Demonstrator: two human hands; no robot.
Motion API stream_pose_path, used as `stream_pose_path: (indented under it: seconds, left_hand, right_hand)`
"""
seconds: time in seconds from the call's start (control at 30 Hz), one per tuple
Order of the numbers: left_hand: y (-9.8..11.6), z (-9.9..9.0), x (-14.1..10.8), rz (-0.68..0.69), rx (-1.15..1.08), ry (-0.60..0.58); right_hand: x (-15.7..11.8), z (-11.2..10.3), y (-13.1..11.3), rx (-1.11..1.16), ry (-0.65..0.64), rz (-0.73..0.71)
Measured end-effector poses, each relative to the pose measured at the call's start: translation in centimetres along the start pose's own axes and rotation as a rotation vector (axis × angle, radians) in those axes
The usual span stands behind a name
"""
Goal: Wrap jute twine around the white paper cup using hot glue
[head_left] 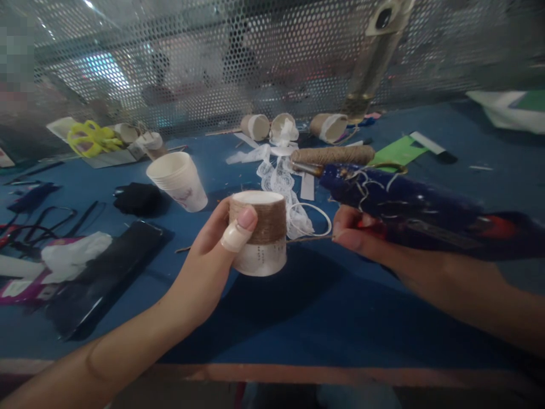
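My left hand (217, 250) is closed round a paper cup (261, 260), its thumb across the front. Brown twine (268, 221) is wound round the upper part of the cup; the lower part is bare white. A band of tape circles my left thumb. My right hand (357, 233) grips a dark blue glue gun (409, 196), whose nozzle points left, above and to the right of the cup. From the cup a loose strand of twine (310, 239) runs to my right fingertips.
Behind the cup lie white lace (276, 173) and a twine roll (336, 154). Stacked paper cups (174, 176) tilt at left. Twine-wrapped cups (255, 126) lie near the perforated metal panel (272, 62). Yellow-handled scissors (91, 139) and a black pouch (106, 278) are further left.
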State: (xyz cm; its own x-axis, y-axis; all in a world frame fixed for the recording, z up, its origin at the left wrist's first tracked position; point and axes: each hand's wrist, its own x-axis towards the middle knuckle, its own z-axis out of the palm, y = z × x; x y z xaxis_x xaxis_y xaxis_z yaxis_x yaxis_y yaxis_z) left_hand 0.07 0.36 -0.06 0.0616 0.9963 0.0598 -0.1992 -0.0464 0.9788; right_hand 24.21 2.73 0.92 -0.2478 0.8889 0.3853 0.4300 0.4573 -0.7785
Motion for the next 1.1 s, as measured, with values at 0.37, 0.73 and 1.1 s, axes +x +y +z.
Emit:
stream_pose_path:
  seconds: [0.37, 0.73, 1.1]
  left_hand:
    - [0.02, 0.12, 0.09, -0.05, -0.078, -0.032]
    - [-0.02, 0.2, 0.03, -0.05, -0.096, -0.063]
    - [-0.13, 0.06, -0.18, -0.057, -0.101, -0.119]
  right_hand:
    - [0.28, 0.67, -0.13, 0.113, 0.005, 0.196]
    - [0.43, 0.77, -0.3, 0.032, 0.034, 0.214]
    - [0.24, 0.94, -0.3, 0.052, 0.059, 0.273]
